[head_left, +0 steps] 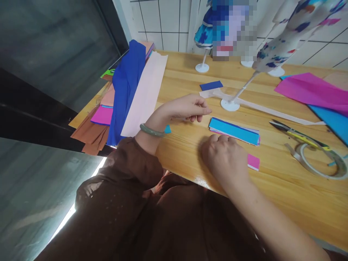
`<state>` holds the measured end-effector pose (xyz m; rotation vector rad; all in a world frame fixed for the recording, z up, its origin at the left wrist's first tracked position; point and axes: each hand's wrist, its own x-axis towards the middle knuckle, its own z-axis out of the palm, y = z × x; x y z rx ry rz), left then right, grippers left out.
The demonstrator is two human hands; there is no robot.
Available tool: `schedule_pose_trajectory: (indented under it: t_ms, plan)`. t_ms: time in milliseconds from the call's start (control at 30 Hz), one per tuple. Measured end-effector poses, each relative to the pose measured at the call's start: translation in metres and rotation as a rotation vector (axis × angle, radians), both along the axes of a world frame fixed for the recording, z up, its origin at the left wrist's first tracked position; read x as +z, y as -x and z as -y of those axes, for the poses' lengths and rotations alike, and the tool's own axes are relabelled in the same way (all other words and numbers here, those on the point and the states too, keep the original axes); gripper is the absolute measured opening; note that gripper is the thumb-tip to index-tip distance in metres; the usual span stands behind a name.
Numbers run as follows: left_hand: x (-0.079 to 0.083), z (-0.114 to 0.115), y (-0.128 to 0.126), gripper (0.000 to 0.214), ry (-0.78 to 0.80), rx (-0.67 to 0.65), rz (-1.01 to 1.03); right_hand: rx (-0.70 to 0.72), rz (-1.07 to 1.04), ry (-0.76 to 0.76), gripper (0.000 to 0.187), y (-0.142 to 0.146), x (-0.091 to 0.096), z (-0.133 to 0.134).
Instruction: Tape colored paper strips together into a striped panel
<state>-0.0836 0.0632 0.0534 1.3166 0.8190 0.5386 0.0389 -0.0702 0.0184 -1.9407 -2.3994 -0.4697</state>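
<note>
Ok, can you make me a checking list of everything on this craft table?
Surface: pale wooden table, glossy.
Job's things: stack of blue and pink paper strips; small pink paper piece by the right hand.
Clutter: yellow-handled scissors, clear tape ring, dark blue paper sheet, pale pink paper sheet, magenta paper sheet, white doll stand.
Hands: left hand, green bangle on wrist, fingers pinched together; right hand curled in a fist on the table.
Cables: nothing seen.
Surroundings: white tiled wall behind, dark panel at left.

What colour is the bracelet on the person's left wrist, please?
The bracelet is pale grey-green; it shows best in the head view.
</note>
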Motion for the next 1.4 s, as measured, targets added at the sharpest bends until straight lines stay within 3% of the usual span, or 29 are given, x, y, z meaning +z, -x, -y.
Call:
schedule_pose_trajectory:
  t_ms: [100,200,267,367,433,500,600,700,833,1033,1233,1400]
  plan:
    - [0.02,0.007,0.014,0.012,-0.08,0.004,0.05,0.06,0.012,-0.008,0.026,-0.004,0.003,0.006]
    - [0.039,0.017,0.039,0.011,-0.254,0.21,0.095,0.079,0.006,-0.071,0.027,-0.01,0.002,0.013]
    - [0.041,0.026,0.06,0.015,-0.423,0.312,-0.04,0.045,-0.106,-0.11,0.03,-0.016,-0.002,0.018]
    - [0.021,0.04,0.09,0.023,-0.615,0.322,-0.529,0.055,-0.282,-0.11,0.031,-0.026,-0.009,0.025]
    - [0.0,0.048,0.102,0.026,-0.679,0.2,-0.813,0.101,-0.374,-0.054,0.03,-0.033,-0.012,0.028]
    - [-0.02,0.055,0.107,0.018,-0.772,0.087,-0.947,0.156,-0.465,-0.012,0.029,-0.041,-0.013,0.029]
    - [-0.033,0.06,0.107,0.013,-0.793,0.129,-0.989,0.254,-0.559,0.001,0.027,-0.056,-0.012,0.026]
    - [-0.03,0.054,0.101,0.011,-0.786,0.128,-0.972,0.279,-0.614,-0.02,0.024,-0.077,-0.008,0.018]
    - [-0.019,0.03,0.08,0.013,-0.926,0.187,-0.853,0.21,-0.645,-0.129,0.026,-0.109,-0.01,0.007]
    - [-0.01,-0.029,0.015,0.015,-0.976,0.205,-0.79,0.086,-0.745,-0.203,0.022,-0.129,-0.025,0.002]
    - [-0.029,-0.079,-0.048,0.021,-1.007,0.192,-0.783,0.166,-0.728,-0.18,0.02,-0.125,-0.024,0.002]
    - [-0.045,-0.093,-0.053,0.027,-0.983,0.12,-0.796,0.21,-0.73,-0.19,0.019,-0.124,-0.021,0.002]
